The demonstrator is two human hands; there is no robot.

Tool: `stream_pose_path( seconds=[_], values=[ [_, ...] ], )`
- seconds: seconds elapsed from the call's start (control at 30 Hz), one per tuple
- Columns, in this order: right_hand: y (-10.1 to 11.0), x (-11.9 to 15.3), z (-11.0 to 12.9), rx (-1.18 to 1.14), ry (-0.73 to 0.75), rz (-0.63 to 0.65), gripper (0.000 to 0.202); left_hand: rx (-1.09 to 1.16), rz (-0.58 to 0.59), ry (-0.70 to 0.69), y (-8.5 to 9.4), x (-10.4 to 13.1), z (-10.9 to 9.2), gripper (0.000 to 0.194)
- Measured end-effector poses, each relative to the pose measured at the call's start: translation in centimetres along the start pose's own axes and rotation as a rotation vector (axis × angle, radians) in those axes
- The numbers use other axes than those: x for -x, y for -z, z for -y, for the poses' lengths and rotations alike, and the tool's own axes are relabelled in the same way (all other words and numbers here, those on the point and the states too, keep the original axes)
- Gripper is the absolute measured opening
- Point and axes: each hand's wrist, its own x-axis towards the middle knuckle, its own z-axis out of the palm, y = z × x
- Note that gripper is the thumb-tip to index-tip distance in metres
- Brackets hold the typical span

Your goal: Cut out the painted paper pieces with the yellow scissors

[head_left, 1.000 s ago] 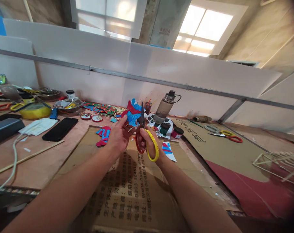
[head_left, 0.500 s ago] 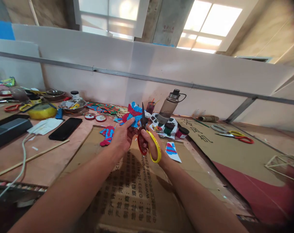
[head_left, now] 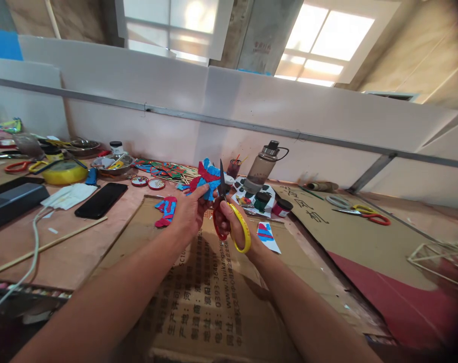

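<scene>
In the head view, I see the person's left hand [head_left: 191,214] pinching a blue-and-red painted piece [head_left: 206,177] between thumb and fingers, raised over the far edge of the cardboard sheet [head_left: 128,239]. The right hand [head_left: 232,218] grips the scissors [head_left: 222,185], its fingers through the red and yellow handles; the dark blades point up and away just beside the painted piece. Whether they touch it I can't tell.

A second painted piece [head_left: 166,212] lies at the cardboard sheet's far left corner, and a white strip [head_left: 267,237] with blue and red paint lies near its far right corner. Past its far edge stand a green paint jar [head_left: 264,202], a magenta one beside it, and a grey bottle [head_left: 261,167] tilted in view. On the tabletop [head_left: 75,257], a black phone [head_left: 101,200] lies left of the cardboard's far left corner, and thin sticks [head_left: 183,174] are heaped towards the far edge.
</scene>
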Motion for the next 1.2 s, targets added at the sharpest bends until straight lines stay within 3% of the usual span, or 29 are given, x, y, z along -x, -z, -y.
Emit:
stream_pose_path(
  seconds=[1.2],
  values=[
    [0.43, 0.08, 0.08, -0.060, -0.038, 0.006, 0.066, -0.069, -0.015, -0.034, 0.11, 0.10, -0.39, 0.028]
  ],
)
